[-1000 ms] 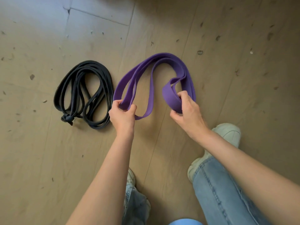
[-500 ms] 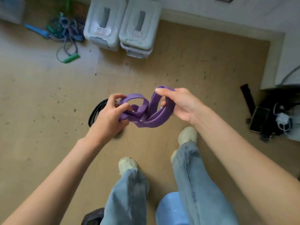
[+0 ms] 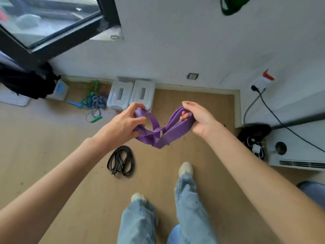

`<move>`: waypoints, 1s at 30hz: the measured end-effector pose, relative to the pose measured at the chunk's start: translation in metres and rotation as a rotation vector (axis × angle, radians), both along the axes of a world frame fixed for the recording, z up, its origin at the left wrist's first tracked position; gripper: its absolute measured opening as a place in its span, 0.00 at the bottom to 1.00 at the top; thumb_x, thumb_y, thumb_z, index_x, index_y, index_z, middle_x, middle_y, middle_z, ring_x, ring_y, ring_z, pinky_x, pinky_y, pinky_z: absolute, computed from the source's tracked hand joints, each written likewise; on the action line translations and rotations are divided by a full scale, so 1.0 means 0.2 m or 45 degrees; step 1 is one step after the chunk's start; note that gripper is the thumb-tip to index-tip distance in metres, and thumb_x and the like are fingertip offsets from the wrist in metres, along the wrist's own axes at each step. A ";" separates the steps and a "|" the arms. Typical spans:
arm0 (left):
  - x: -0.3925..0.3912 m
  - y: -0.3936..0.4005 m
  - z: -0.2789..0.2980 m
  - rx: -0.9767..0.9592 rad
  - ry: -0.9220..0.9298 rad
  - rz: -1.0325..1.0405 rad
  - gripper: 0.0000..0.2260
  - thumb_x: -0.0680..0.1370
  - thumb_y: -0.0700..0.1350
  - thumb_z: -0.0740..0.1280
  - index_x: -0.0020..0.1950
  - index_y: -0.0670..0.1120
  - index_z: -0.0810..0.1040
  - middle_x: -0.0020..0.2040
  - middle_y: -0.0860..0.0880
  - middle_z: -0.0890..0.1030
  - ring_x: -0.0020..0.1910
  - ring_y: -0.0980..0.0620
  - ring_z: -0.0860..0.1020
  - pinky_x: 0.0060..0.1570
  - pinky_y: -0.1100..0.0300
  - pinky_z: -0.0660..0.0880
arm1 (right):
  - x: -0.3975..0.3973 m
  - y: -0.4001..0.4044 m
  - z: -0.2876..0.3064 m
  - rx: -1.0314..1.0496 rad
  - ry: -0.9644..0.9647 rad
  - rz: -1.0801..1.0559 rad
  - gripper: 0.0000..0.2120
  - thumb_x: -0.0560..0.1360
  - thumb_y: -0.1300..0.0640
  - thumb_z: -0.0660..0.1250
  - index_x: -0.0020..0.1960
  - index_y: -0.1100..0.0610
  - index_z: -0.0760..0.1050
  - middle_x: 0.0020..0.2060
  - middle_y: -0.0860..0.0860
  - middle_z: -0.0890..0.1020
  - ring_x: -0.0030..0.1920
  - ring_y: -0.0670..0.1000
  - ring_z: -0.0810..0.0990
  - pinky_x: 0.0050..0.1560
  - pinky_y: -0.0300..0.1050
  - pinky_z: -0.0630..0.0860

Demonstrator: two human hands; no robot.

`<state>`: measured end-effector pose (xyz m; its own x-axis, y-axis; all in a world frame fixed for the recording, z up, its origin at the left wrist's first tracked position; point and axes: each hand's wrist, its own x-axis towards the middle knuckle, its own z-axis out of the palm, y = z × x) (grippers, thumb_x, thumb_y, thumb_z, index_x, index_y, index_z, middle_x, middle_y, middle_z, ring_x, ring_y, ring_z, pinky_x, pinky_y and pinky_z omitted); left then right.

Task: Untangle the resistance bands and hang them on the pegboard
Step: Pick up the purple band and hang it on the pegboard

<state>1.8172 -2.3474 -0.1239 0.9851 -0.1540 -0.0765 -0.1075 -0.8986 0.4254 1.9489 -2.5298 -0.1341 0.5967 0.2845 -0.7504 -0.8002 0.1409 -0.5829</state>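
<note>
A wide purple resistance band (image 3: 163, 134) hangs folded and crossed between my two hands at about waist height. My left hand (image 3: 123, 123) grips its left loops, fingers and thumb curled round them. My right hand (image 3: 197, 117) grips the right loops, fingers hooked through. A thin black band (image 3: 121, 160) lies coiled and knotted on the wooden floor below my left hand. A green band (image 3: 232, 5) hangs high on the white wall at the top right; no pegboard is visible.
Two white plastic boxes (image 3: 131, 95) stand against the wall ahead. Left of them lies a tangle of blue and green cords (image 3: 93, 104). A black bag (image 3: 29, 81) sits at far left under the window. A white unit (image 3: 299, 152) with cables stands at right.
I have stood up with the purple band lifted off the floor. My hands have drawn apart, stretching the folded band between them. The view has tilted up to the wall and window.
</note>
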 end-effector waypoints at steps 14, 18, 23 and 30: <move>0.62 -0.25 0.66 0.125 -0.258 -0.047 0.10 0.71 0.32 0.70 0.50 0.41 0.78 0.64 0.36 0.69 0.39 0.42 0.80 0.43 0.52 0.80 | 0.62 -0.42 0.86 0.344 -0.398 1.171 0.30 0.72 0.78 0.50 0.70 0.57 0.60 0.66 0.58 0.73 0.64 0.55 0.75 0.59 0.51 0.76; 0.75 -0.29 0.77 0.022 -0.383 -0.165 0.06 0.73 0.35 0.68 0.49 0.42 0.78 0.61 0.38 0.71 0.41 0.47 0.79 0.43 0.58 0.78 | 0.72 -0.41 0.96 -0.104 -0.994 1.102 0.22 0.76 0.72 0.59 0.66 0.54 0.68 0.55 0.55 0.81 0.53 0.50 0.82 0.45 0.43 0.81; 0.97 -0.30 0.90 -0.058 -0.410 -0.354 0.07 0.74 0.36 0.65 0.50 0.42 0.78 0.57 0.42 0.75 0.46 0.47 0.79 0.49 0.62 0.75 | 0.77 -0.32 1.06 -1.233 -2.151 1.395 0.11 0.76 0.50 0.63 0.55 0.51 0.78 0.39 0.53 0.82 0.40 0.55 0.81 0.35 0.45 0.74; 1.24 -0.21 1.09 -0.364 -0.503 -0.453 0.09 0.73 0.31 0.66 0.50 0.40 0.78 0.52 0.44 0.78 0.47 0.57 0.76 0.50 0.75 0.68 | 1.00 -0.28 1.25 -0.768 -1.667 1.393 0.25 0.75 0.51 0.67 0.70 0.47 0.65 0.60 0.47 0.68 0.62 0.45 0.67 0.60 0.41 0.67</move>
